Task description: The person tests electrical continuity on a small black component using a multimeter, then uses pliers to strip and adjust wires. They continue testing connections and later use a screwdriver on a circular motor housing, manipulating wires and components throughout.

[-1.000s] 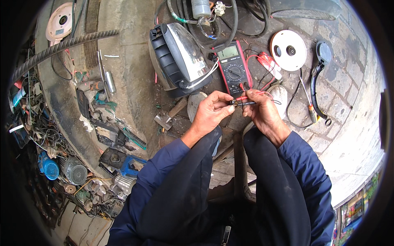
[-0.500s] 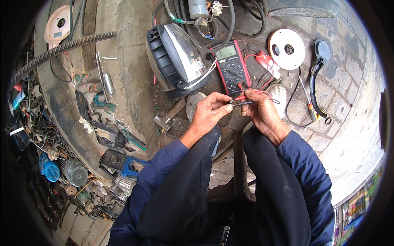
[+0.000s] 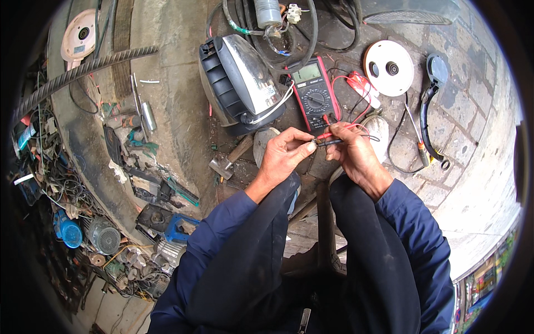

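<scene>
My left hand [image 3: 286, 153] is closed in a pinch on a small dark part [image 3: 313, 141], its exact form unclear. Just to its right, my right hand [image 3: 359, 156] grips the red [image 3: 335, 131] and black [image 3: 337, 141] test probes, their tips at that part. Above both hands a red-cased multimeter [image 3: 313, 94] lies on the paving, leads plugged in at its bottom. Left of the meter is a silver and black appliance housing [image 3: 242, 83] with a white wire looped over it.
A white disc base [image 3: 389, 75], screwdriver [image 3: 423, 150] and jointed black handle [image 3: 428, 106] lie right. Coiled cables [image 3: 311, 39] and a cylinder [image 3: 267, 11] lie above. A hammer [image 3: 221, 165], ribbed bar [image 3: 89, 68] and heaped scrap motors [image 3: 103, 236] are on the left.
Both hands stay in nearly the same place on the probes and small part, with only slight shifts of the fingers.
</scene>
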The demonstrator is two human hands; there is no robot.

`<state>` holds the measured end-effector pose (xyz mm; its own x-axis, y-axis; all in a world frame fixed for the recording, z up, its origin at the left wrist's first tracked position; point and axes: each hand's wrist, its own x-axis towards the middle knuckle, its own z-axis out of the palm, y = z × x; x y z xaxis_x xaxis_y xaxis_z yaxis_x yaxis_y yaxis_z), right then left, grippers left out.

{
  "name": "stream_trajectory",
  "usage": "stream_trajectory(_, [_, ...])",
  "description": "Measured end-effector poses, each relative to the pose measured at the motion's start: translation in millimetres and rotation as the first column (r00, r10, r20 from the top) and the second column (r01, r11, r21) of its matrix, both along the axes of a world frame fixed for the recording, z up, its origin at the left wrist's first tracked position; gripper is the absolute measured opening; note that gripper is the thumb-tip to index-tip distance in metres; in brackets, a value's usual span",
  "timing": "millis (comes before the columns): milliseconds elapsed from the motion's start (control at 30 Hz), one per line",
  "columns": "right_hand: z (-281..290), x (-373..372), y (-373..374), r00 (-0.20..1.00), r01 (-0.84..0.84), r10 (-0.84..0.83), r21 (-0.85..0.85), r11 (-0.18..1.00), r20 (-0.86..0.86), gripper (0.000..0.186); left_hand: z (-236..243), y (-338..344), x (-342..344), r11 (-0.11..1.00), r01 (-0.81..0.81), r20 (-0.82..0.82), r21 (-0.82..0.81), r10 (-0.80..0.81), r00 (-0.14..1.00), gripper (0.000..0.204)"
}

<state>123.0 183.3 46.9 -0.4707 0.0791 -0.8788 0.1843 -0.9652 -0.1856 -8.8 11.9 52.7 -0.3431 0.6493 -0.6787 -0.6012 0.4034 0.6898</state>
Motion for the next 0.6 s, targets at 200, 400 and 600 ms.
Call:
stream_trajectory(200, [2, 0, -3, 1.0, 0.004, -0.004, 0.009, 1.0, 0.024, 0.013, -1, 0, -1, 1.0, -0.022, 0.044, 0.021, 0.021, 0.999, 0.015])
stream_trajectory(400, [2, 0, -4, 0.999, -0.009, 0.008, 0.023, 1.0, 0.045, 0.015, -6, 0, 7, 1.0, -0.003, -0.017, 0.01, 0.003, 1.0, 0.016])
stream_trajectory(600, [4, -4, -1, 0.997, 0.012, -0.012, -0.002, 1.0, 0.082, 0.023, -6, -3, 9, 0.999, 0.039, -0.065, -0.031, -0.041, 0.997, 0.02])
